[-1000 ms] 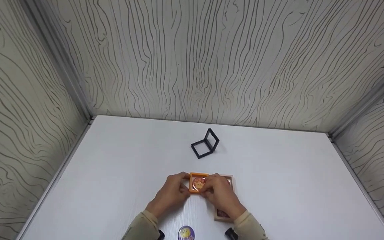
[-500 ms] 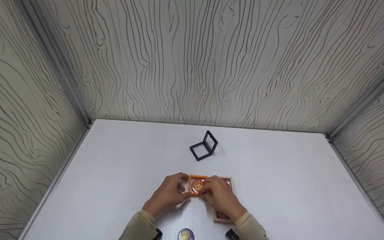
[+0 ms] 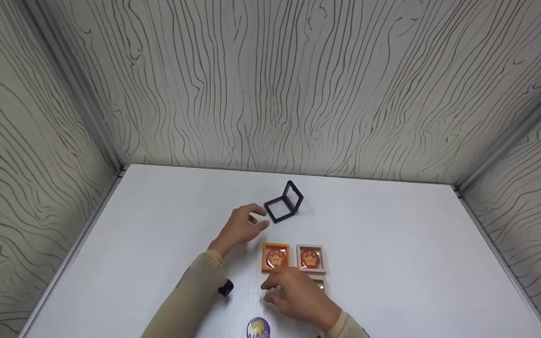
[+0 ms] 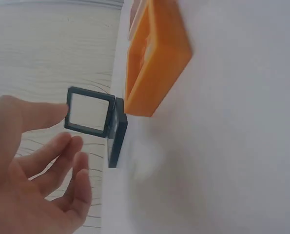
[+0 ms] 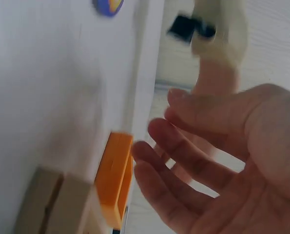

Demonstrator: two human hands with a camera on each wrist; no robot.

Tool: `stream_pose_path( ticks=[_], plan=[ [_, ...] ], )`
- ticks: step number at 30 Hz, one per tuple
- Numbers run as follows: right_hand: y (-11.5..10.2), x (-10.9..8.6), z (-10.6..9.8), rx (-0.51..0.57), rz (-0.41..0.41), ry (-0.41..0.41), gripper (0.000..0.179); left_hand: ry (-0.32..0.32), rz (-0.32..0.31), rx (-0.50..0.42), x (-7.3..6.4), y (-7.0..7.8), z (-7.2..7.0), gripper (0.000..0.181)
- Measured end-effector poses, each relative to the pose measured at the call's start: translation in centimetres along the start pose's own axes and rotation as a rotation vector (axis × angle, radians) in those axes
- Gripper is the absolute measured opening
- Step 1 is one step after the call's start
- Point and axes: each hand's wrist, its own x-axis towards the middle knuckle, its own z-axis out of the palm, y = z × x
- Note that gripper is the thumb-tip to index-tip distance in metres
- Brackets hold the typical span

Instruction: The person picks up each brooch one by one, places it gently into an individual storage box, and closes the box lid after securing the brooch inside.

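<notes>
My left hand (image 3: 241,227) reaches over the table beside a black hinged display frame (image 3: 277,219), fingers and thumb apart, holding nothing. That frame stands unfolded, one half flat and the other raised; I cannot tell whether a fingertip touches it. An orange display frame (image 4: 169,63) lies nearer me, with a round red badge (image 3: 276,258) inside. My right hand (image 3: 297,295) hovers just below the orange frame with loosely bent fingers and nothing in them. It partly covers a beige frame (image 3: 320,281).
Right of the orange frame lies a pale pink frame (image 3: 323,265) with another round red badge (image 3: 310,258). A purple badge (image 3: 258,327) with a yellow figure is at the near edge of view. Wood-patterned panels (image 3: 270,94) stand around the white table (image 3: 392,244).
Both hands have let go of the orange frame. My left hand has moved forward to the black frame, while the right has drawn back towards me, uncovering the pink frame.
</notes>
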Motion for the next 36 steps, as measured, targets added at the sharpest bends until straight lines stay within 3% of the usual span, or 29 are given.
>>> stream_pose_path(
  ticks=[5, 9, 15, 21, 31, 36],
  plan=[
    [-1.0, -0.5, 1.2, 0.070, 0.024, -0.169, 0.020, 0.046, 0.013, -0.011, 3.8, -0.6, 1.2, 0.029],
    [-1.6, -0.7, 2.0, 0.004, 0.033, -0.196, 0.026, 0.071, 0.022, 0.030, 5.7, -0.7, 2.3, 0.033],
    [-1.8, -0.6, 2.3, -0.059, 0.046, -0.241, 0.031, 0.033, -0.012, 0.038, 7.3, -0.7, 2.6, 0.041],
    [-2.1, -0.5, 2.5, -0.036, 0.062, -0.261, 0.030, 0.034, -0.019, 0.038, 8.0, -1.0, 2.5, 0.037],
    [-1.7, -0.4, 2.5, -0.015, 0.054, -0.253, 0.026, 0.146, -0.016, 0.113, 7.8, -1.0, 2.5, 0.030],
    [-1.7, -0.4, 2.6, 0.005, 0.063, -0.250, 0.022, 0.135, -0.052, 0.127, 7.6, -1.1, 2.3, 0.036]
  ],
)
